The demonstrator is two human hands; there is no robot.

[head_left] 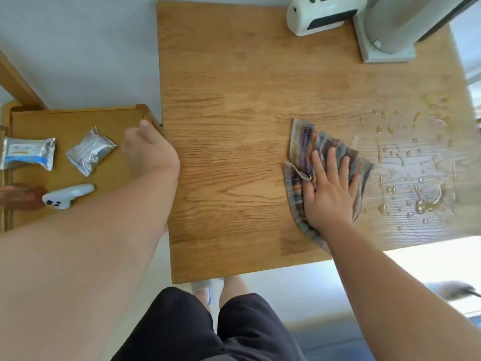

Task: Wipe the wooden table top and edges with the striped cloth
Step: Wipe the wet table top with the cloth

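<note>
Two bare hands are seen from above. A wooden table [234, 126] fills the middle and right of the frame. The striped cloth [304, 138] is spread flat on the table top at centre right, a little in from the near edge, with one corner folded over at its left side. The right hand [330, 194] is laid palm down on the cloth, fingers straight and splayed; the cloth is pressed rather than gripped. Just to the right of the cloth, scattered droplets and a wet film [416, 178] are seen on the wood, reaching toward the right edge of the frame.

The left hand [148, 149] is blurred and is held at centre left, over the gap between the table and a lower side table [78, 121]. Its fingers appear loosely extended and nothing is seen in its grasp.

On the side table, in the left of the frame, two foil packets are laid: one with blue print [28, 153] and one plain silver [89, 155]. Below them a small white handheld device [67, 195] is seen, beside a brown object [20, 196] that is cut off by the frame edge.

At the upper right, on the far end of the table, a white appliance [320, 14] and the pale base of a tall unit [387, 35] are stood side by side. Dark shorts [195, 329] are seen at the bottom centre.
</note>
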